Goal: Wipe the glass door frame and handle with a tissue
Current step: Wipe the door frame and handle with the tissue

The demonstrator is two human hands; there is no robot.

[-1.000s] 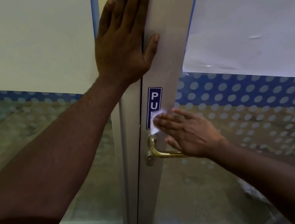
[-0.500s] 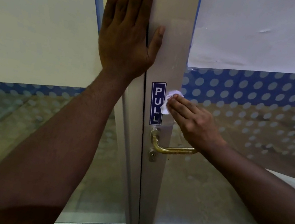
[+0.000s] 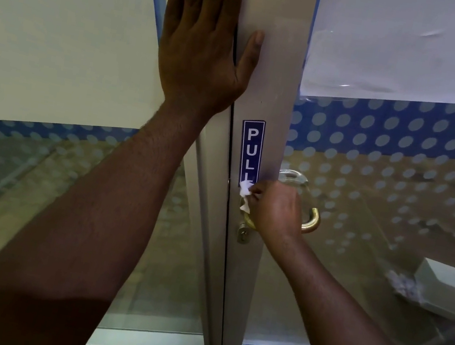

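- My right hand (image 3: 276, 208) pinches the tissue (image 3: 245, 190) against the frame (image 3: 274, 89), just above the handle (image 3: 310, 222).
- My left hand (image 3: 203, 43), open, braces flat up high.
- Risk, I reckon: thin tissue snags on the keyhole (image 3: 242, 237), tears.

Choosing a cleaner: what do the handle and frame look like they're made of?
Handle: likely polished brass or brass-plated metal, going by its shiny golden gleam. Frame: probably brushed aluminium, matte silver-grey with faint smears.
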